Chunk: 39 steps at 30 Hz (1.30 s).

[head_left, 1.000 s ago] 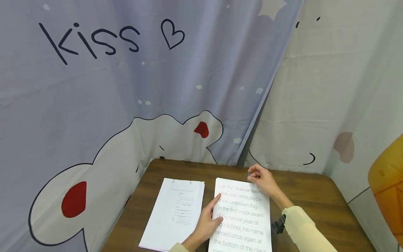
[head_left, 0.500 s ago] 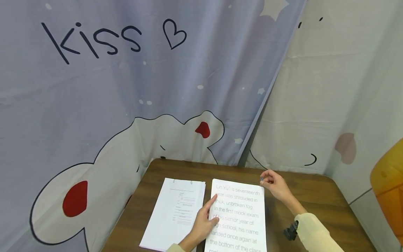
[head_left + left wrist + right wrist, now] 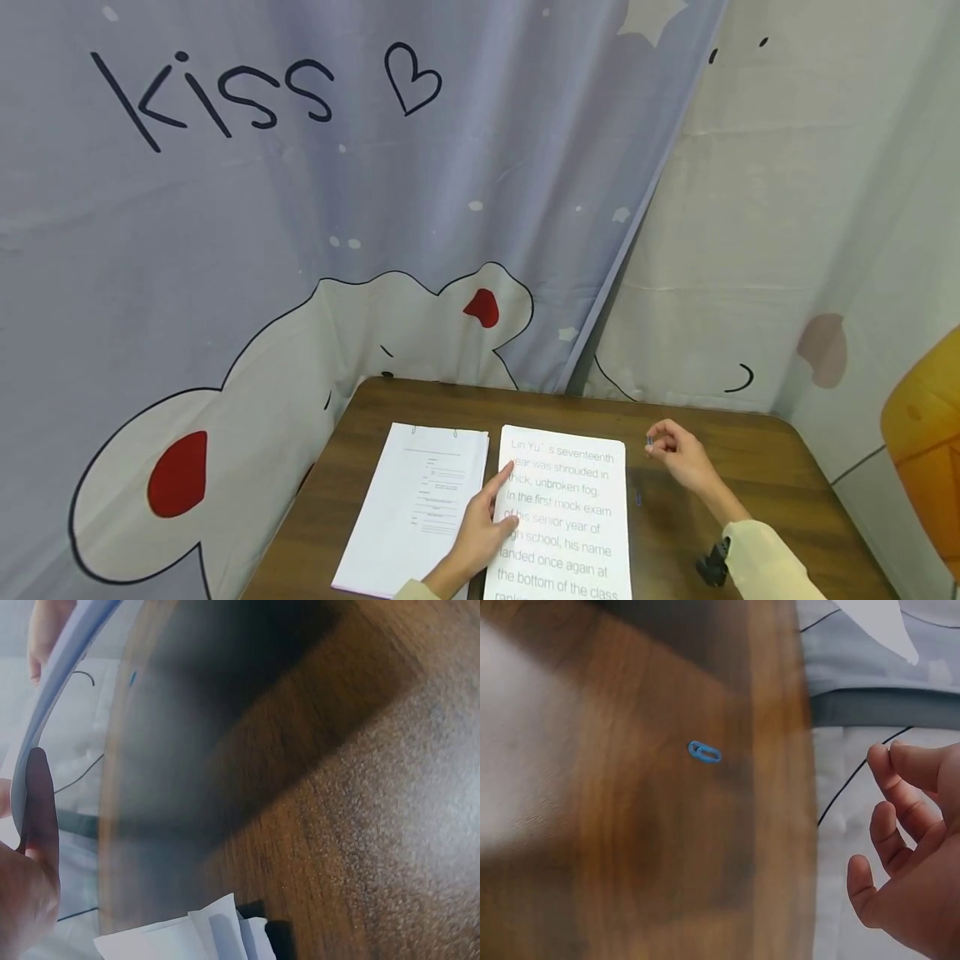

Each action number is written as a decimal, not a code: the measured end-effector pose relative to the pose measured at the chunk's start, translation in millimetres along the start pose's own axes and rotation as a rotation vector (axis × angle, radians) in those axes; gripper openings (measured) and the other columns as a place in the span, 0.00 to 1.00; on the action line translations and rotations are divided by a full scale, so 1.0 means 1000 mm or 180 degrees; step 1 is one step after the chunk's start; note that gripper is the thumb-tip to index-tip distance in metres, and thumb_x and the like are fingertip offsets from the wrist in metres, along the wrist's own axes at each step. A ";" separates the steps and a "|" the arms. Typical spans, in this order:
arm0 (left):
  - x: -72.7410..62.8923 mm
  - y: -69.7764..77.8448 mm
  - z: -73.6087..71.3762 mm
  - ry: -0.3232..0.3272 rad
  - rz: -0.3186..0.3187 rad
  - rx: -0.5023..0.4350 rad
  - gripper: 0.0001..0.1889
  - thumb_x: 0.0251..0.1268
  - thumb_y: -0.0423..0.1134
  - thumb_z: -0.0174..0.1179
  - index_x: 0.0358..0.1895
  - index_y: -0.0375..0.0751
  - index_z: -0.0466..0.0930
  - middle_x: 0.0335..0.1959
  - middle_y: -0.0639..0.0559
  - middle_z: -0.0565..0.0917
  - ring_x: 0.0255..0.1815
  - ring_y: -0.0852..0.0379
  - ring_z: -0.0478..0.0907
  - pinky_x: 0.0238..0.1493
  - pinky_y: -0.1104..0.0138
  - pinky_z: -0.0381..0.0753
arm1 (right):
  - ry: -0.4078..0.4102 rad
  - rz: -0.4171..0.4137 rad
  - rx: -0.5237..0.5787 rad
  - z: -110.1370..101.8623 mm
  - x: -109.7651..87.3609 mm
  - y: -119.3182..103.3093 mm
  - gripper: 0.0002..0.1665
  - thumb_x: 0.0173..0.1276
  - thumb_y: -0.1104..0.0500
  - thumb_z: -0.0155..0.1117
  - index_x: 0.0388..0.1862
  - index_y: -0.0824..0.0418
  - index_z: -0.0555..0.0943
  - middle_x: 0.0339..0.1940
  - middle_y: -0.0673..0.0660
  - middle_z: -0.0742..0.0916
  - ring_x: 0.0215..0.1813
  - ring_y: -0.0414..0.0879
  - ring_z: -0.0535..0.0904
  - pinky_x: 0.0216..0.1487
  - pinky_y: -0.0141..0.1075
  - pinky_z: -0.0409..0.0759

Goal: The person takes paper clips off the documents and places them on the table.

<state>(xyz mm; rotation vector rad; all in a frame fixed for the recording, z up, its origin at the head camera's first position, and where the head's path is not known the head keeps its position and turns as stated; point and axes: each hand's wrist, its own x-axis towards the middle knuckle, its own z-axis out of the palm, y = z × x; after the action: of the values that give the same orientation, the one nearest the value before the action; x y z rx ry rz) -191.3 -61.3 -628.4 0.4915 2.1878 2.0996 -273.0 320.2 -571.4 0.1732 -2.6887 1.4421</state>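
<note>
My left hand [image 3: 480, 529] grips the left edge of a stack of white printed sheets [image 3: 562, 517], thumb on the front face. In the left wrist view the sheets [image 3: 52, 682] are seen edge-on and bent, a finger behind them. My right hand [image 3: 684, 458] is right of the stack's top corner, its thumb and forefinger pinching a small blue paper clip [image 3: 649, 441]. That clip is hidden in the right wrist view, where the fingertips of the hand [image 3: 922, 817] meet. Another blue paper clip [image 3: 705, 752] lies on the table.
To the left on the brown wooden table [image 3: 757, 467] lies a second paper stack [image 3: 412, 508] with two clips along its top edge. A printed curtain [image 3: 375, 208] hangs behind the table. A dark device [image 3: 714, 563] sits on the right wrist.
My right hand, with the clip, has moved right and down from the stack's top edge. The stack in my left hand has shifted slightly left. The loose clip on the table has come into view.
</note>
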 end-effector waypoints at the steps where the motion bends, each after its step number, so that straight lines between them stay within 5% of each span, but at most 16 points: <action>1: 0.000 0.000 0.000 0.0004 -0.0001 -0.0005 0.48 0.58 0.15 0.56 0.85 0.45 0.59 0.83 0.34 0.62 0.42 0.55 0.91 0.40 0.62 0.93 | -0.0005 0.0015 -0.0041 0.000 -0.001 0.003 0.11 0.72 0.69 0.68 0.49 0.67 0.78 0.31 0.62 0.87 0.31 0.41 0.78 0.31 0.30 0.73; 21: 0.005 -0.003 0.001 0.0028 -0.0074 0.0105 0.48 0.59 0.16 0.58 0.84 0.46 0.60 0.83 0.38 0.64 0.48 0.57 0.90 0.47 0.64 0.92 | -0.0229 0.0244 -0.0454 0.013 -0.019 0.038 0.11 0.63 0.69 0.73 0.43 0.63 0.82 0.28 0.53 0.86 0.31 0.41 0.78 0.32 0.32 0.73; 26: 0.006 -0.002 0.002 0.0019 -0.0116 0.0153 0.48 0.59 0.16 0.59 0.84 0.47 0.60 0.84 0.41 0.63 0.55 0.57 0.88 0.52 0.67 0.90 | -0.0277 0.0279 -0.0697 0.017 -0.025 0.040 0.11 0.63 0.65 0.75 0.42 0.60 0.82 0.30 0.51 0.88 0.33 0.42 0.79 0.39 0.40 0.71; 30: 0.005 -0.003 0.002 -0.0014 -0.0133 0.0069 0.48 0.60 0.16 0.58 0.84 0.48 0.60 0.84 0.39 0.63 0.50 0.56 0.90 0.48 0.64 0.92 | -0.0268 0.0330 -0.0899 0.022 -0.029 0.045 0.12 0.62 0.64 0.77 0.41 0.57 0.83 0.30 0.48 0.89 0.36 0.42 0.81 0.42 0.45 0.69; 35: 0.005 -0.004 0.003 -0.0027 -0.0098 0.0032 0.48 0.59 0.16 0.58 0.84 0.48 0.60 0.83 0.38 0.64 0.47 0.55 0.91 0.45 0.63 0.93 | -0.0232 0.0353 -0.0895 0.026 -0.031 0.049 0.11 0.61 0.63 0.77 0.40 0.56 0.83 0.30 0.48 0.88 0.36 0.42 0.80 0.44 0.49 0.69; 39: 0.004 -0.005 0.003 -0.0026 -0.0078 0.0054 0.48 0.59 0.16 0.58 0.84 0.46 0.59 0.84 0.39 0.63 0.54 0.55 0.89 0.51 0.65 0.91 | -0.0249 0.0352 -0.0894 0.028 -0.033 0.050 0.11 0.61 0.63 0.77 0.39 0.56 0.83 0.29 0.48 0.86 0.35 0.43 0.78 0.45 0.51 0.68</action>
<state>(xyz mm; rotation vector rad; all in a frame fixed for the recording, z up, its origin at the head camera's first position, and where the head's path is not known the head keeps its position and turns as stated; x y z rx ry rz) -195.5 -57.0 -632.8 0.4712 2.1974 2.0649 -247.8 326.4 -632.0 0.0630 -2.9692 1.0845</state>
